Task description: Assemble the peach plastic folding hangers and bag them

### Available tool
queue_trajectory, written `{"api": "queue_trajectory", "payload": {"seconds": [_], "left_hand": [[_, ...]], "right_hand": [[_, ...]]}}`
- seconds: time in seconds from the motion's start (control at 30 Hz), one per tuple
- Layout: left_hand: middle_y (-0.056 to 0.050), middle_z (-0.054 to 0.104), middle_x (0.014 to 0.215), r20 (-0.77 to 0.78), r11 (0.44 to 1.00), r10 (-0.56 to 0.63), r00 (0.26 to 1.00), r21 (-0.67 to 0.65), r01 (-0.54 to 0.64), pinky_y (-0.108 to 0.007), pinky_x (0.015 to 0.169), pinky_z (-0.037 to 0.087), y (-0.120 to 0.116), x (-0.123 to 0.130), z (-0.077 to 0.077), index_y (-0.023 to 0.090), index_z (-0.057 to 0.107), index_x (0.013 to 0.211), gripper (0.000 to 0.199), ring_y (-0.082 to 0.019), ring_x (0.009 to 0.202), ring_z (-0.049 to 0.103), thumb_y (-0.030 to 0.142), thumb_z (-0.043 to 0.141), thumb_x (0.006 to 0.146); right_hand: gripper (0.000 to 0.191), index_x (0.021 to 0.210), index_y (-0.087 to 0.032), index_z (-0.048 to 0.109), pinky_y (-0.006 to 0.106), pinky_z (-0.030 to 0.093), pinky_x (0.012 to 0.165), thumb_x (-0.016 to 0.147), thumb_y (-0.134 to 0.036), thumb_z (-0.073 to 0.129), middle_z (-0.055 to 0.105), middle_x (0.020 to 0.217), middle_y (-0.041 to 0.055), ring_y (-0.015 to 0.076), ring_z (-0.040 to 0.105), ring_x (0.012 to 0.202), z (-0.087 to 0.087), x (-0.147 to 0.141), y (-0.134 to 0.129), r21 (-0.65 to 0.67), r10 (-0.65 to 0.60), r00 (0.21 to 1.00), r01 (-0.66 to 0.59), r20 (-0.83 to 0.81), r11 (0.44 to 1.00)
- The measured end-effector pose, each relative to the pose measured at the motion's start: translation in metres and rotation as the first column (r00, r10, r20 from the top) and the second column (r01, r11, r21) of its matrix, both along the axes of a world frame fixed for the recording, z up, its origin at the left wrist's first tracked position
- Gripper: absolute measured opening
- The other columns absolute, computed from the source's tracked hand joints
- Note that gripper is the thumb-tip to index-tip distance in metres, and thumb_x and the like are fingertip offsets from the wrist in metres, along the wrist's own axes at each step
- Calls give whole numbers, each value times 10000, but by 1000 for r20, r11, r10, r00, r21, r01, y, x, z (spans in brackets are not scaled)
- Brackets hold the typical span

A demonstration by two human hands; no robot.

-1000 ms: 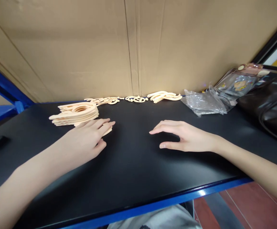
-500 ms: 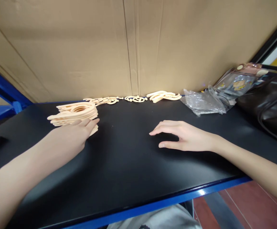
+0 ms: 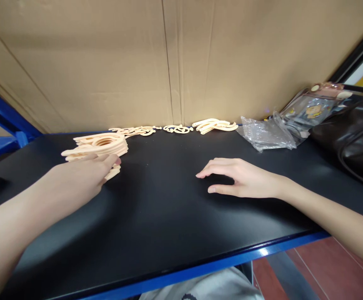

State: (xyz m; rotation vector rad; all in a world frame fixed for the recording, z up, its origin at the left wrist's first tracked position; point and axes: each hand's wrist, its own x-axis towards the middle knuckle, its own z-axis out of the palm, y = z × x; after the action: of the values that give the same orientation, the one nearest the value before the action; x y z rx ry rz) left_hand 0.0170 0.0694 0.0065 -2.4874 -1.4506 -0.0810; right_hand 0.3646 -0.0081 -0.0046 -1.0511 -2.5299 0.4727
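Observation:
At the left of the black table, a stack of cream-coloured curved pieces (image 3: 102, 143) lies in several layers. My left hand (image 3: 84, 173) is at the near side of this stack, its fingers closed on a cream piece (image 3: 113, 172) that shows past the fingertips; the rest of that piece is hidden under the hand. Over the middle right of the table, my right hand (image 3: 231, 177) is held with fingers apart and curved, holding nothing.
Along the cardboard wall lie thin curved pieces (image 3: 137, 131), a small round group (image 3: 178, 129) and an arched pile (image 3: 214, 125). Clear plastic bags (image 3: 267, 133) and a dark leather bag (image 3: 353, 133) are at the right. A blue rim (image 3: 231, 264) edges the table.
My left hand has shifted a little left, and the cream piece at its fingertips has moved left with it. My right hand has stayed in place.

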Motion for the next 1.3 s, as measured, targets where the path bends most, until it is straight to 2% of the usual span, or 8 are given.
{"api": "queue_trajectory", "payload": {"seconds": [0.1, 0.23, 0.33, 0.43, 0.57, 0.67, 0.8, 1.3], "left_hand": [[-158, 590, 1219, -159, 994, -111, 981, 5, 113, -427, 900, 469, 1, 11, -4, 97, 586, 1106, 376, -297, 1084, 570, 110, 300, 863], [-117, 523, 1311, 10, 937, -350, 937, -3, 350, -443, 971, 437, -13, 50, -20, 139, 552, 1193, 367, -280, 1175, 505, 210, 319, 918], [-95, 468, 1385, 96, 904, -414, 905, -69, 421, -417, 1020, 404, -26, 79, -34, 163, 484, 1301, 405, -239, 1244, 454, 237, 273, 963], [-107, 414, 1434, 123, 923, -378, 917, -30, 385, -415, 1073, 346, -23, 96, -43, 125, 454, 1332, 423, -240, 1318, 371, 243, 276, 968], [-178, 414, 1420, 159, 994, -112, 981, 14, 111, -433, 1059, 344, 10, 107, -45, 50, 463, 1316, 463, -298, 1295, 398, 298, 321, 951], [-222, 441, 1382, 165, 996, 78, 983, 30, -84, -450, 1019, 371, 41, 114, -43, 11, 449, 1313, 530, -338, 1245, 446, 364, 345, 932], [-259, 464, 1343, 198, 981, 177, 964, 40, -188, -481, 1011, 357, 71, 123, -43, -19, 429, 1315, 577, -374, 1253, 429, 390, 348, 917], [-170, 599, 1187, 207, 986, -2, 978, 164, -33, -417, 958, 383, 65, 122, -40, 86, 568, 1158, 378, -303, 1145, 524, 239, 321, 916]], "right_hand": [[312, 1184, -201, 582, 320, 454, 903, 912, -348, 538, 637, 1121, 57, 177, 586, 1020, -1, 0, 0, -3, 2, 1000, -2, 4, 1000], [323, 1195, -206, 579, 320, 458, 880, 916, -361, 527, 635, 1110, 59, 180, 590, 1000, -2, 1, 0, -6, 3, 1000, -3, 19, 1000], [329, 1202, -205, 577, 319, 456, 878, 923, -368, 513, 635, 1092, 56, 177, 588, 987, -3, 0, 0, -11, -1, 999, 2, 33, 1000], [325, 1199, -207, 580, 324, 458, 873, 925, -367, 508, 638, 1084, 57, 180, 591, 982, -2, -1, -1, -2, -2, 999, 3, 43, 1000], [321, 1195, -214, 586, 333, 465, 871, 926, -369, 504, 641, 1087, 61, 185, 595, 979, -2, -1, -2, 11, -3, 999, 2, 43, 1000], [325, 1196, -213, 584, 342, 468, 876, 929, -375, 496, 642, 1095, 65, 186, 596, 980, -1, -1, -2, 21, -2, 999, 1, 43, 1000], [314, 1196, -205, 579, 338, 461, 900, 927, -351, 509, 643, 1104, 60, 185, 591, 1002, 0, -1, -1, 41, -8, 999, 6, 49, 999], [308, 1186, -184, 586, 317, 440, 919, 922, -332, 525, 644, 1110, 48, 170, 588, 997, 1, 0, 0, 31, -31, 997, 29, 76, 999]]}}
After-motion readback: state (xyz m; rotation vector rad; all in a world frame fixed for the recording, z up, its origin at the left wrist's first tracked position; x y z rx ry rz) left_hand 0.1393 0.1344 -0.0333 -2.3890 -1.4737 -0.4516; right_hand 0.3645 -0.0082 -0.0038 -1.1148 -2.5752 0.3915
